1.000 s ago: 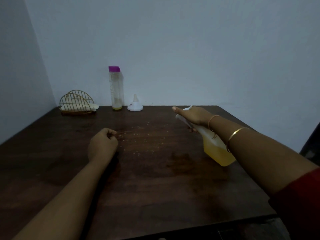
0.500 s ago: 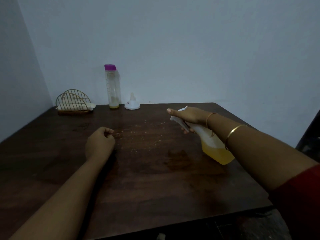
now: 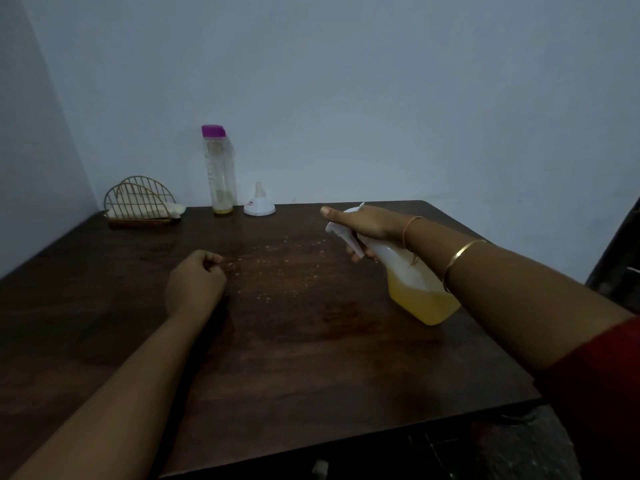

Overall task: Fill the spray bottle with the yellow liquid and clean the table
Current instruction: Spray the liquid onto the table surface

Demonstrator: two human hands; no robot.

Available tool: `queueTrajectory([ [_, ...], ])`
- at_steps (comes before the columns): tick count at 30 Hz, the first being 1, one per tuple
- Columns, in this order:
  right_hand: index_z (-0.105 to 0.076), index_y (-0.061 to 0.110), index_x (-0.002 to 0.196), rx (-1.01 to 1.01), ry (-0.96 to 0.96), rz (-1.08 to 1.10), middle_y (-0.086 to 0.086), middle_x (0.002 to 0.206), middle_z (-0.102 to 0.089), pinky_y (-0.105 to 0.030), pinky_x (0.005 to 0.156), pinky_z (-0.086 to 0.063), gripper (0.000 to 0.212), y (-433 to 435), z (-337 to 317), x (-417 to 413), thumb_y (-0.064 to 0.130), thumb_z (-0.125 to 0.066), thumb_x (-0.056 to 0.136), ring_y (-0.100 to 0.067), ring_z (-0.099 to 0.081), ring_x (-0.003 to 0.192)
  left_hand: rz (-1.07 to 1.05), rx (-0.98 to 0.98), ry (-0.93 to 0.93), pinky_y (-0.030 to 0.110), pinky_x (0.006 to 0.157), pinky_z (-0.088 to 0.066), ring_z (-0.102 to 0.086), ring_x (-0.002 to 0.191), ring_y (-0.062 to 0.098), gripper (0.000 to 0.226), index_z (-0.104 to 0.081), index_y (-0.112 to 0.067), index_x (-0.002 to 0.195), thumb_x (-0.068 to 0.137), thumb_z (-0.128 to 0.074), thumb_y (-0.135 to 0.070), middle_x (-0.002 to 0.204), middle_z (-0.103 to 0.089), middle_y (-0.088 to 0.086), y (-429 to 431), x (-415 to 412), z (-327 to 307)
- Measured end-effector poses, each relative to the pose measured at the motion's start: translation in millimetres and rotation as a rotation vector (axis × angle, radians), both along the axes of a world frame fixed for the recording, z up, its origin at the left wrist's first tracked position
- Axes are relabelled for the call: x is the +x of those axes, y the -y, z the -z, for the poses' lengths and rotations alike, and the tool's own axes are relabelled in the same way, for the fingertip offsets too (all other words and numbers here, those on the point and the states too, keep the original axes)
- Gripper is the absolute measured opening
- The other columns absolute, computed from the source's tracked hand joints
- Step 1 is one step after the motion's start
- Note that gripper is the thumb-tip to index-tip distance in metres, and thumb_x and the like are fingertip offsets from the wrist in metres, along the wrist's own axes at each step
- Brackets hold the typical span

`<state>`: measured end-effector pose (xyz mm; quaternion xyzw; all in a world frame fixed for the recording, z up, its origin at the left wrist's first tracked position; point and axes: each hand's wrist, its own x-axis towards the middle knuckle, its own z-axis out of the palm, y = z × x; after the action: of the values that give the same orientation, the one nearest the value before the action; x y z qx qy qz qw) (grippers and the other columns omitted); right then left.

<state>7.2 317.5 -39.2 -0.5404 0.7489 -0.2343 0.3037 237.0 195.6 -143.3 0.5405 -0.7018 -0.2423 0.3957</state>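
Note:
My right hand (image 3: 369, 225) grips the white spray bottle (image 3: 412, 282) by its neck and trigger, holding it tilted above the right side of the dark wooden table (image 3: 311, 368). Yellow liquid fills the bottle's lower part, and the nozzle points left over the table. Small pale droplets or crumbs (image 3: 284, 261) are scattered on the wood in front of the nozzle. My left hand (image 3: 194, 282) rests on the table as a loose fist with nothing visible in it, just left of the specks.
At the back by the wall stand a tall clear bottle with a purple cap (image 3: 218, 169), a little yellow liquid at its bottom, and a white funnel (image 3: 259, 202) upside down. A gold wire holder with white napkins (image 3: 140, 206) is in the back left corner.
My right hand has moved the spray bottle a little to the left. The left fist has stayed put. The view has shifted slightly.

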Motion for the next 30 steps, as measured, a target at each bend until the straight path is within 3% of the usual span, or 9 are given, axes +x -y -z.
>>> queueTrajectory([
  [6, -0.051, 0.005, 0.132, 0.002, -0.178, -0.011, 0.005, 0.053, -0.061, -0.033, 0.078, -0.044, 0.067, -1.7, 9.5, 9.0, 0.054, -0.021, 0.098, -0.013, -0.057, 0.067, -0.006, -0.001, 0.010, 0.025, 0.057, -0.034, -0.047, 0.080, 0.009, 0.020, -0.063, -0.022, 0.101, 0.089, -0.051, -0.011, 0.108, -0.062, 0.000, 1.5, 0.1, 1.3],
  [9, -0.046, 0.012, 0.138, 0.090, -0.251, -0.062, -0.016, 0.089, -0.067, -0.032, 0.080, -0.041, 0.065, -2.5, 12.2, 13.0, 0.052, -0.013, 0.099, -0.024, -0.062, 0.085, -0.015, -0.003, 0.005, 0.028, 0.058, -0.036, -0.049, 0.080, 0.011, 0.020, -0.062, -0.023, 0.099, 0.088, -0.051, -0.011, 0.105, -0.063, 0.000, -0.3, -0.5, 0.8],
  [11, -0.042, 0.010, 0.140, 0.082, -0.265, -0.099, -0.003, 0.086, -0.072, -0.033, 0.087, -0.042, 0.064, -4.3, 9.0, 12.0, 0.051, -0.015, 0.099, -0.025, -0.061, 0.097, -0.011, -0.007, 0.003, 0.028, 0.058, -0.037, -0.051, 0.080, 0.012, 0.020, -0.062, -0.023, 0.099, 0.089, -0.050, -0.011, 0.104, -0.062, -0.001, -1.6, -0.6, 0.1],
  [13, -0.050, 0.006, 0.134, -0.006, -0.214, -0.104, 0.010, 0.062, -0.067, -0.027, 0.083, -0.047, 0.066, -6.6, 3.5, 6.8, 0.052, -0.018, 0.099, -0.012, -0.062, 0.085, 0.009, -0.013, 0.001, 0.027, 0.054, -0.036, -0.053, 0.077, 0.013, 0.020, -0.062, -0.023, 0.100, 0.090, -0.050, -0.011, 0.102, -0.062, -0.001, -3.5, -1.5, -1.0],
  [15, -0.069, 0.017, 0.112, -0.140, -0.077, -0.085, -0.010, 0.072, -0.069, -0.018, 0.062, -0.048, 0.060, -7.2, -0.5, -1.7, 0.055, -0.025, 0.097, 0.000, -0.063, 0.065, 0.033, -0.029, -0.010, 0.027, 0.053, -0.037, -0.054, 0.074, 0.013, 0.020, -0.062, -0.023, 0.102, 0.090, -0.050, -0.011, 0.101, -0.062, -0.002, -6.5, -4.7, -3.4],
  [17, -0.071, 0.029, 0.098, -0.280, 0.051, -0.014, -0.026, 0.084, -0.065, -0.018, 0.051, -0.047, 0.049, -7.1, -2.8, -7.7, 0.061, -0.033, 0.093, -0.006, -0.065, 0.057, 0.070, -0.054, -0.033, 0.026, 0.058, -0.038, -0.054, 0.078, 0.010, 0.022, -0.062, -0.022, 0.104, 0.090, -0.051, -0.010, 0.104, -0.062, -0.003, -10.6, -10.4, -7.1],
  [21, -0.063, 0.023, 0.115, -0.536, 0.183, 0.087, -0.018, 0.077, -0.065, -0.027, 0.047, -0.046, 0.053, -1.4, -4.7, -15.8, 0.063, -0.040, 0.090, -0.017, -0.065, 0.058, 0.201, -0.132, -0.078, 0.022, 0.062, -0.044, -0.053, 0.077, 0.002, 0.023, -0.062, -0.024, 0.104, 0.090, -0.052, -0.008, 0.104, -0.060, -0.007, -22.7, -25.9, -18.5],
  [25, -0.069, 0.015, 0.094, -0.740, 0.259, 0.164, -0.020, 0.079, -0.067, -0.026, 0.047, -0.046, 0.057, 2.4, 2.3, -20.1, 0.065, -0.040, 0.088, -0.014, -0.058, 0.046, 0.406, -0.174, -0.075, 0.020, 0.072, -0.044, -0.056, 0.089, 0.004, 0.018, -0.060, -0.029, 0.098, 0.090, -0.056, -0.014, 0.098, -0.059, -0.013, -37.8, -47.1, -30.9],
  [30, -0.064, 0.033, 0.107, -0.863, 0.372, 0.195, -0.015, 0.084, -0.066, -0.028, 0.049, -0.049, 0.033, 3.9, 10.5, -24.4, 0.052, -0.041, 0.094, -0.023, -0.064, 0.074, 0.702, -0.060, 0.055, 0.020, 0.077, -0.047, -0.055, 0.097, 0.004, 0.027, -0.054, -0.029, 0.110, 0.085, -0.064, -0.032, 0.106, -0.058, -0.010, -61.9, -83.8, -35.6],
])
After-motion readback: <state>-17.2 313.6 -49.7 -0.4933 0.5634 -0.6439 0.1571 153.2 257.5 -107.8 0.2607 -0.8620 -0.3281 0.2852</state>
